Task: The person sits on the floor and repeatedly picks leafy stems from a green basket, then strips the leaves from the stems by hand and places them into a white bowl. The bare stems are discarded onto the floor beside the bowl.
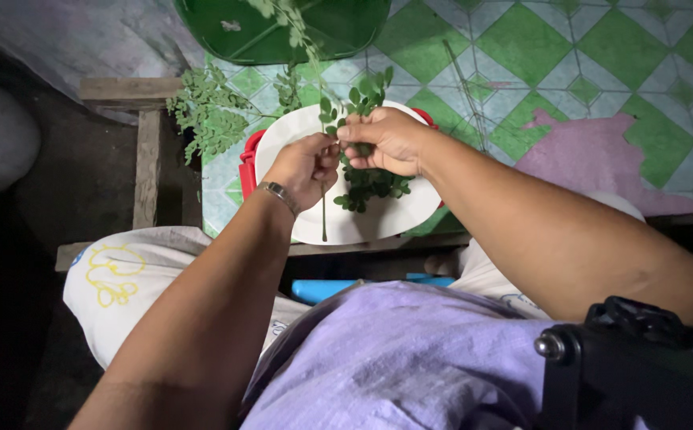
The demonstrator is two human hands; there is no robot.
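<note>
head camera view looks down past a black camera mount at the near right and a lilac shirt filling the near middle. just beyond, a white cloth with yellow drawing lies at the left, and a blue object peeks out under the table edge. both forearms reach away from the body and meet over a white plate, which sits on something red on a green-and-white diamond tablecloth. the left hand, with a metal watch band at the wrist, is closed in a pinch on a thin green stem whose bare lower end hangs down over the plate. the right hand, touching the left at the fingertips, is curled shut around the stem's leafy part, small round leaves sticking up above the fingers. a pile of stripped leaves lies on the plate beneath the right hand. farther off, a leafy sprig lies at the left table edge, and a green plastic basin stands at the far side.
</note>
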